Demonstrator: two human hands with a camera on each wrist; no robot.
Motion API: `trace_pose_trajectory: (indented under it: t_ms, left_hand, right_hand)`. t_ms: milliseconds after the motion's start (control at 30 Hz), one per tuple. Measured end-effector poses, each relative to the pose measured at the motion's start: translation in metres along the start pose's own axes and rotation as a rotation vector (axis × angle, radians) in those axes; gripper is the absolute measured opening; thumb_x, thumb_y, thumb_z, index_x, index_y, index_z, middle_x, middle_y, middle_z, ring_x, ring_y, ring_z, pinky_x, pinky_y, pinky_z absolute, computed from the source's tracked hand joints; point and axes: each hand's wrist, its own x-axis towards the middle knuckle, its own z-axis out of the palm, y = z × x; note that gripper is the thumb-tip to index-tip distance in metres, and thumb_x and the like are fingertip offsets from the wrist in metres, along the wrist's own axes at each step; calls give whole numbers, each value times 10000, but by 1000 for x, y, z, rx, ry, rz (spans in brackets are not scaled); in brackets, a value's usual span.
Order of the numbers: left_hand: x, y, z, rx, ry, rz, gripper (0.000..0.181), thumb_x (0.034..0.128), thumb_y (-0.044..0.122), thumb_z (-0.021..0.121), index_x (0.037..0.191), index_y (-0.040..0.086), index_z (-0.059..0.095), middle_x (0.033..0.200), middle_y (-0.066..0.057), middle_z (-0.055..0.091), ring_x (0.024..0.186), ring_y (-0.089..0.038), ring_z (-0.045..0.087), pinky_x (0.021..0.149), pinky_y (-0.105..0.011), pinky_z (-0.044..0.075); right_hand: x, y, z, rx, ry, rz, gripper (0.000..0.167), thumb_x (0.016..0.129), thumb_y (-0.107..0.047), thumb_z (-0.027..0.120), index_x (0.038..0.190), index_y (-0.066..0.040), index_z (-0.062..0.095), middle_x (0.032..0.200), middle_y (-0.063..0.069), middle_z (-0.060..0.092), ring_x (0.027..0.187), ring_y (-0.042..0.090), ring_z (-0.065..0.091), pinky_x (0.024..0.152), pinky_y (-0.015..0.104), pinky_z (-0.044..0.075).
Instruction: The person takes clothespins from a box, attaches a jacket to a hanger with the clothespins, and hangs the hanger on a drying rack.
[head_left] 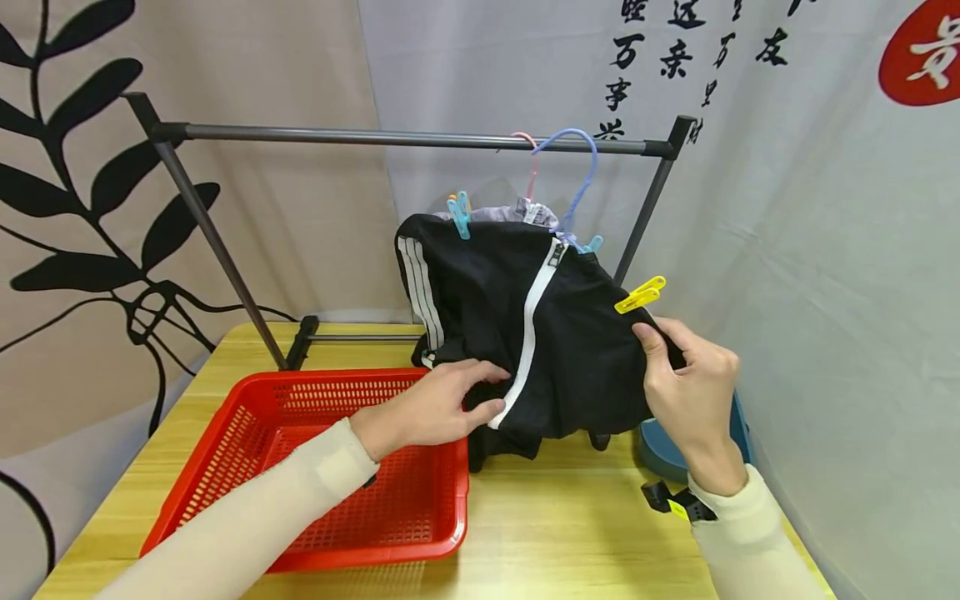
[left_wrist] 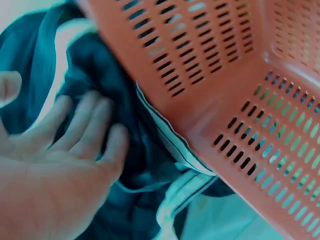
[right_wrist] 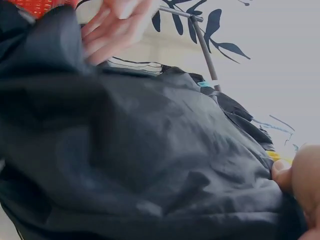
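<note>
A black jacket (head_left: 480, 292) with a white zip (head_left: 534, 300) and white side stripes hangs from a blue hanger (head_left: 585, 175). My right hand (head_left: 690, 375) pinches the jacket's right edge, just below a yellow clothespin (head_left: 641, 295). Over the lower front, my left hand (head_left: 442, 400) rests with loosely bent fingers by the zip. In the left wrist view the left hand's fingers (left_wrist: 87, 120) lie against dark cloth. Blue clothespins (head_left: 460, 215) sit at the jacket's top. Behind it, a greyish garment (head_left: 495, 215) is mostly hidden on a pink hanger (head_left: 531, 162).
A red perforated basket (head_left: 450, 533) stands on the wooden table (head_left: 570, 533), under my left forearm. The metal rack (head_left: 337, 136) spans the back. A blue container (head_left: 663, 454) is partly hidden behind my right hand. A printed cloth (head_left: 840, 275) hangs behind.
</note>
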Motion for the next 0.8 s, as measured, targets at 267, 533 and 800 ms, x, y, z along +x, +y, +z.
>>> trace_pose_trajectory:
  t_ms: [267,533,800]
  left_hand:
    - [2,1,11,148,-188,-6,554,1178,456,667,1558,57,728,1627,-152,717,1539,-339,676,1365,-540,477]
    - [-13,-10,-5,153,74,50,155,1146,236,764,1210,136,863,1163,-7,840,1033,-179,755,976,-372,685]
    - [-34,-28,-31,159,290,48,79,1124,151,785,1135,108,851,1046,-8,833,889,-134,723,889,-375,697]
  right_hand:
    - [-5,2,7,-14,-33,-43,133,1023,-65,887,1085,53,877,978,219,884,578,273,657,578,191,420]
    - [-7,0,11,-8,-69,-37,157,1036,-74,878,1121,58,873,1042,241,885,759,402,816,824,65,500]
    - [-9,-3,16,-7,-67,-38,150,1038,-60,872,1117,68,869,1046,248,883,834,438,845,927,44,496]
